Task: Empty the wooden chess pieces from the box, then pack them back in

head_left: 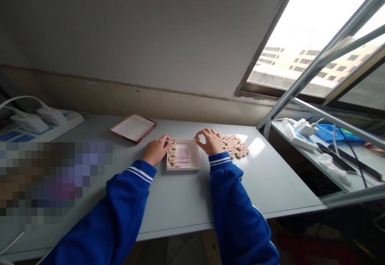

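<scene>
A shallow box (192,168) lies on the desk, with several round wooden pieces (171,156) bearing black characters in a column along its left side. Red marks show on its bare inner bottom. At the box's upper left corner, my left hand (156,150) has thumb and forefinger pinched together; whatever is between them is too small to name. My right hand (210,141) holds a round wooden piece (197,138) between thumb and forefinger, over the box's upper right corner. Right of that hand lies a cluster of round pieces (237,146) with reddish characters.
An upturned box lid (134,128) rests at the back left of the desk (177,200). Power strips with plugs stand at the far left (69,122) and on a shelf at the right (300,136). A metal frame (276,108) rises at the right.
</scene>
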The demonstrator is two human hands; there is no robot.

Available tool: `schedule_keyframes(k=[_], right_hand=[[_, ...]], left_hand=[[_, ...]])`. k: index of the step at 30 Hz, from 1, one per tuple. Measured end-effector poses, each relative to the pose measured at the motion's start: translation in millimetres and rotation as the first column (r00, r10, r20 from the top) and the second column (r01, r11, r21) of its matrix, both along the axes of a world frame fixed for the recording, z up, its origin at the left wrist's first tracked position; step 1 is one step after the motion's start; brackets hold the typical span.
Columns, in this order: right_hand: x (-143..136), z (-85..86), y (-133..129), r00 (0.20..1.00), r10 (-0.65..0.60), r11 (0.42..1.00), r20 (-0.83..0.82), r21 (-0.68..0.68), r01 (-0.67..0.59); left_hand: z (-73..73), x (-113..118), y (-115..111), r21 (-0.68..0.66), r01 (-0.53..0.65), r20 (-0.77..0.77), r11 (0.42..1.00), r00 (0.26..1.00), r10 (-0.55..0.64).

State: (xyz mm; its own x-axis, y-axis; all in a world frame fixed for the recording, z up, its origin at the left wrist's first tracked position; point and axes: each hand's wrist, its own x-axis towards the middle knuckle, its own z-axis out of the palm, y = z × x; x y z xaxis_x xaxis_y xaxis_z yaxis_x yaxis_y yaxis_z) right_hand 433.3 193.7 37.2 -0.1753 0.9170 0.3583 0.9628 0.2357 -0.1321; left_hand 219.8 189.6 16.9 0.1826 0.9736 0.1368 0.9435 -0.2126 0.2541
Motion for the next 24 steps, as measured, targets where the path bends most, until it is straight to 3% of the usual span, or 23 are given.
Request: schedule_keyframes(k=[5,8,13,18,24], right_hand=[[32.3,-0.8,-5.0,0.958,-0.26,0.96,0.119,-0.077,0.27],[36.6,1.2,-9.7,0.955,-0.277,0.952,0.107,-0.104,0.288],[8.6,3.6,-12.0,0.999,-0.021,0.997,-0.044,-0.07,0.018],[-39.2,-7.6,-8.1,0.947,0.322,0.938,0.014,-0.139,-0.317],[-59.7,-13.2,-8.5,0.925,0.357,0.933,0.132,-0.101,-0.346]], left_hand=[[-0.8,0.1,0.2,0.011,0.0,-0.006,1.0,1.0,0.0],[-0.7,0.0,0.2,0.008,-0.004,-0.015,1.0,1.0,0.004],[-0.6,0.1,0.9,0.006,-0.007,-0.013,1.0,1.0,0.007],[0.8,0.4,-0.1,-0.005,-0.008,0.0,1.0,1.0,0.008],[2.7,0.7,-1.7,0.005,-0.004,0.021,1.0,1.0,0.004]])
